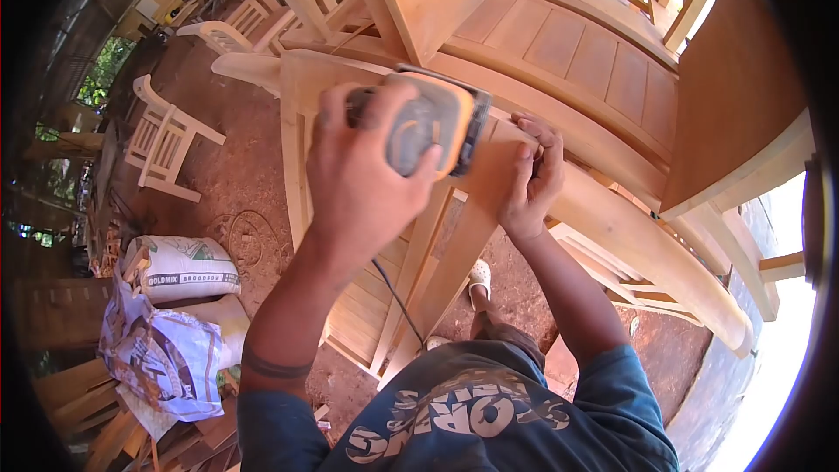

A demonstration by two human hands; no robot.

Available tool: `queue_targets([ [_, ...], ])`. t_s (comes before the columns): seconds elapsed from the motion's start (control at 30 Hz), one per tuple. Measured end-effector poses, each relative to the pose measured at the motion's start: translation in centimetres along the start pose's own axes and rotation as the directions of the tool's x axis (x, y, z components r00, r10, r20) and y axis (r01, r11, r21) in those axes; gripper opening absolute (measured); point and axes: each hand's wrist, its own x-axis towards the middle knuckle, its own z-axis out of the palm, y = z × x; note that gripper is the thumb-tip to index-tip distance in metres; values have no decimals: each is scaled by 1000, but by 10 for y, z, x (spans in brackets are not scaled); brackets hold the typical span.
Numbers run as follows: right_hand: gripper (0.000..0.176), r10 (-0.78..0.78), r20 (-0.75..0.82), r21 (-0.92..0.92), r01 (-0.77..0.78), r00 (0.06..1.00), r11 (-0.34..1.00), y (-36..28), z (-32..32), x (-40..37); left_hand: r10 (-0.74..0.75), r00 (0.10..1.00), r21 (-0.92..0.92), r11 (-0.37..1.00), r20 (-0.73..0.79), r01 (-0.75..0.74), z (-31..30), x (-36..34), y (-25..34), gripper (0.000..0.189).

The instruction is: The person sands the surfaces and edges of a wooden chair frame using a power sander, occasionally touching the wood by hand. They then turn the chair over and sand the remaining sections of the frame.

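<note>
Left hand (360, 177) was curled over the sander (426, 127), at the wooden frame's (496, 166) edge. Right hand (537, 182), half-closed, gripped that edge. Sander looked rigid, moderately heavy, probably buzzy; best held by its housing, clear of the base plate (477, 133).

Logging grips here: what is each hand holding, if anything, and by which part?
The left hand grips an orange-and-grey power sander by its housing; the right hand holds a wooden panel at its edge.
</note>
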Motion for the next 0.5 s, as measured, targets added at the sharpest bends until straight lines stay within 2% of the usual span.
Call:
queue_targets([
  [0.07,21,7,1,2,-7,1000,1000,-2,-2,1,34,999,2,999,16,-34,-1,9,14,57],
  [0.17,21,57,28,14,-58,998,998,-6,-5,2,-52,999,83,995,11,51,-10,38,-3,56],
  [0.37,20,22,-2,4,-22,1000,1000,0,-1,0,-371,926,-156,921,-68,357,-17,50,-106,56],
  [0.47,21,29,4,51,-29,1000,998,1,0,0,-360,927,-31,933,-103,359,-14,22,-84,56],
  [0.5,20,37,1,48,-37,999,998,0,0,-2,-239,963,0,971,-122,241,-10,9,-75,56],
])
